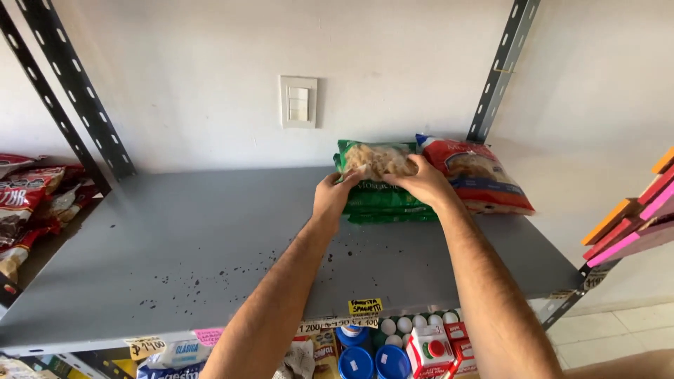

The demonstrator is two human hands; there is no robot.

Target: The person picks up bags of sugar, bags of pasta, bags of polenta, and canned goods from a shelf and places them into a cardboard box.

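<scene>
So both hands are up at the back of a grey metal shelf (175,238), working on a stack of green pasta bags (382,200). The left hand (335,196) is grasping the top green bag (375,160) at its left end, fingers curled over the edge. The right hand (425,181) is clamped on the same bag from the right side, thumb and fingers pinching the front of it. That top bag has a clear window showing pale pasta inside, and it sits on the rest of the green stack, which is pushed back close to the wall (210,70).

Just to the right of the stack, touching it or near enough, a red and white pasta bag (484,175) lies flat, angled toward the corner upright (500,67). The shelf itself has a scatter of dark specks on its middle and front part.

Off on the far left there are red snack bags (24,196) piled on a neighbouring shelf. A white light switch (298,102) sits on the wall right above the bags. Along the shelf's front edge hang small handwritten price tags (365,306), yellow and pink. Below that, on the next level down, you can see white eggs (404,326), blue lids (372,361) and a red and white carton (430,351). Some orange and pink boards (632,224) poke in from the right edge.
</scene>
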